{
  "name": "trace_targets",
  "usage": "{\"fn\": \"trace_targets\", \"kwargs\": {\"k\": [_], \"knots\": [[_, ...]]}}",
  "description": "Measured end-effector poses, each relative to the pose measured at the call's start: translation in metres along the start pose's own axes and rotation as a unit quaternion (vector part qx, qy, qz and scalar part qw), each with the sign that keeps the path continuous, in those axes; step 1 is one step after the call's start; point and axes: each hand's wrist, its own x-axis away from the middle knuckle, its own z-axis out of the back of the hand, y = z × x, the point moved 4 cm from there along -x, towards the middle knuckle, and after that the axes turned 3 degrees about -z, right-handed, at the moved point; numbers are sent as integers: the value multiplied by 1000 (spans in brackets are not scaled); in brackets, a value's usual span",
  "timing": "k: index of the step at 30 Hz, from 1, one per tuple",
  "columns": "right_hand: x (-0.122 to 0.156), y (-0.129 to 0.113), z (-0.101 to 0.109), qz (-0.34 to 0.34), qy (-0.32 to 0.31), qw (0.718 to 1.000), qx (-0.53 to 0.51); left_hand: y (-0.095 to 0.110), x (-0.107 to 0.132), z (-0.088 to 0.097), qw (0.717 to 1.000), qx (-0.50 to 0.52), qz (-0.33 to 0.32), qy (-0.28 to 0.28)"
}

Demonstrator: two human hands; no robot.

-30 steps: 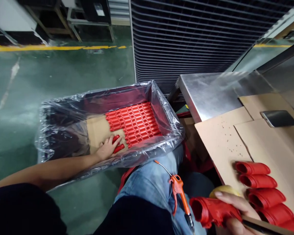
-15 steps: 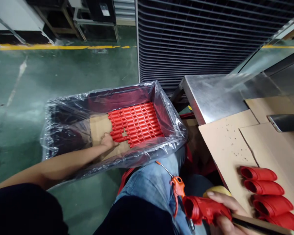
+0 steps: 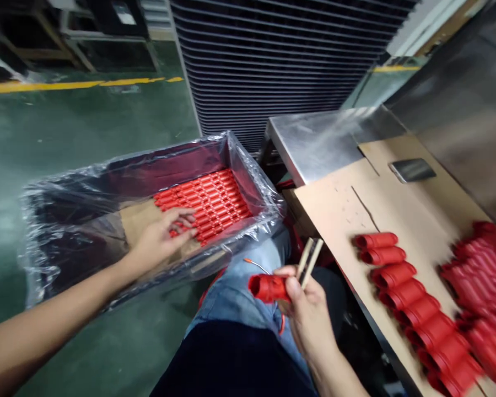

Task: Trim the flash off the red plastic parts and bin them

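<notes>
My left hand (image 3: 162,238) reaches into a plastic-lined crate (image 3: 107,176), fingers spread and hovering over the near edge of the packed rows of red plastic parts (image 3: 209,201); it holds nothing. My right hand (image 3: 306,306) is above my lap, closed on a red plastic part (image 3: 268,288) and a pair of thin wooden sticks (image 3: 309,261) that jut upward. A row of several red parts (image 3: 400,289) lies on cardboard (image 3: 343,204) at the right, beside a heap of red parts (image 3: 488,259).
A sheet of cardboard (image 3: 138,220) lines the crate floor left of the packed parts. A phone (image 3: 411,170) lies on the cardboard-covered steel table (image 3: 314,140). A dark louvred panel (image 3: 281,60) stands behind. Green floor (image 3: 66,127) spreads at the left.
My left hand has lifted off the crate floor and opened over the rows. My right hand has risen and turned, now showing the sticks upright. The view has swung right, revealing more red parts on the table.
</notes>
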Motion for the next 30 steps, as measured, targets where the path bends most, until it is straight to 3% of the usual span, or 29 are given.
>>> {"fn": "trace_targets", "kwargs": {"k": [2,4,7,9,10,13,15,18,24,27,30], "knots": [[3,4,-19,-17,-51,996,-72,61,26,-24,986,105,-109,-68],[7,4,-30,-19,-78,992,-99,116,56,-52,949,229,-181,-115],[14,1,-22,21,-63,994,-83,163,86,-85,913,352,-197,-63],[24,-6,2,113,-1,993,-29,172,92,-104,889,434,-135,-58],[32,-13,18,179,41,983,7,173,91,-114,870,479,-88,-80],[69,-33,62,352,133,918,126,176,86,-133,798,574,48,-178],[92,-43,82,396,127,882,220,183,83,-139,770,590,93,-226],[116,-50,95,415,74,851,313,198,83,-146,754,594,107,-259],[134,-46,91,455,51,834,308,213,87,-164,757,585,84,-278],[132,-33,86,448,52,851,268,214,88,-169,760,576,90,-287],[123,-17,88,379,82,901,193,214,89,-171,762,573,101,-284]]}}
